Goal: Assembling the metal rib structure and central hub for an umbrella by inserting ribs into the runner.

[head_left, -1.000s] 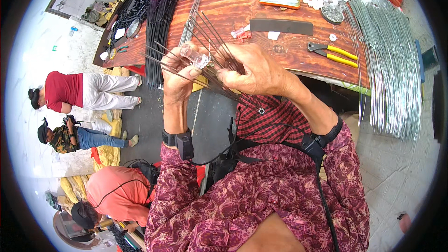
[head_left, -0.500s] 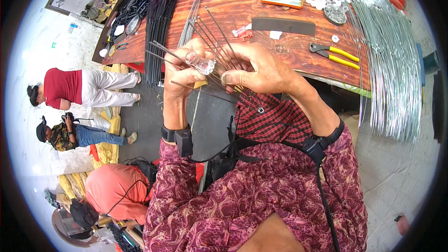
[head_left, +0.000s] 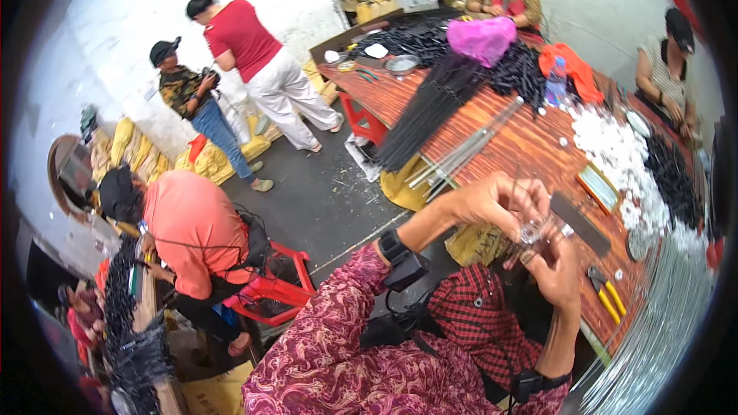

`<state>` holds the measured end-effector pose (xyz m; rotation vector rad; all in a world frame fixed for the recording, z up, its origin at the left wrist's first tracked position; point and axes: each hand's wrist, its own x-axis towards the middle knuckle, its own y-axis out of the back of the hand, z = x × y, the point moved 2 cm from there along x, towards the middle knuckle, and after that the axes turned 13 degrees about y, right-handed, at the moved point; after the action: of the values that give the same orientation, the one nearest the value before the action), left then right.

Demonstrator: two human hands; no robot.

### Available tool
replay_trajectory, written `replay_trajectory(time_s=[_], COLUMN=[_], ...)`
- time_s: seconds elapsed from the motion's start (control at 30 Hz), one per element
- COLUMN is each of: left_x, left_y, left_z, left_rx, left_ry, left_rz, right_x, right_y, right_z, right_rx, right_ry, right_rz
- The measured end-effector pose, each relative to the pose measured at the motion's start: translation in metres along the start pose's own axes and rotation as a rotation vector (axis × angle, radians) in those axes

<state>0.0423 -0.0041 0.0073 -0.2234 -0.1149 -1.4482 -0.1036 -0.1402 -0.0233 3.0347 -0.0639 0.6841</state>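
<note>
Both hands raised over near tabletop (head_left: 492, 134) edge. Left hand (head_left: 492, 201) and right hand (head_left: 555, 265) fingers pinch a small clear piece (head_left: 530, 232) with thin wires. Assembly step underway; next calls for steady fine threading.

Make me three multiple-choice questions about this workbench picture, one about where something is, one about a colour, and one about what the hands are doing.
1. Where do the yellow-handled pliers lie?
A. on the wooden table right of the hands
B. on the floor
C. on the red stool

2. What colour is the bundle atop the black rods?
A. green
B. pink-magenta
C. white

3. How are the left hand and right hand placed?
A. flat on the table
B. hanging apart at the sides
C. together around a small clear piece

Answers: 1 A, they rest on the tabletop near the wires; 2 B, its bright pink shows; 3 C, both hands' fingers close around it.
</note>
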Motion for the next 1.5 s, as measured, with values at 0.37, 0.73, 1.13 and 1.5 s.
replay_trajectory(time_s=[0.37, 0.73, 1.13, 1.5], left_x=[-0.011, -0.041, -0.027, -0.027], left_y=[-0.004, -0.029, -0.048, -0.034], left_z=[0.003, 0.023, 0.017, 0.015], left_rx=[-0.101, 0.141, 0.273, 0.279], left_ry=[0.283, 0.154, 0.112, 0.136], left_rz=[0.125, 0.628, 0.660, 0.570], right_x=[0.004, 0.015, -0.005, -0.010], right_y=[-0.006, -0.028, -0.023, 0.000], right_z=[-0.003, -0.006, -0.012, -0.019], right_rx=[0.044, -0.020, -0.227, -0.439], right_ry=[0.092, 0.095, 0.153, 0.144], right_rz=[0.024, 0.197, 0.284, 0.174])
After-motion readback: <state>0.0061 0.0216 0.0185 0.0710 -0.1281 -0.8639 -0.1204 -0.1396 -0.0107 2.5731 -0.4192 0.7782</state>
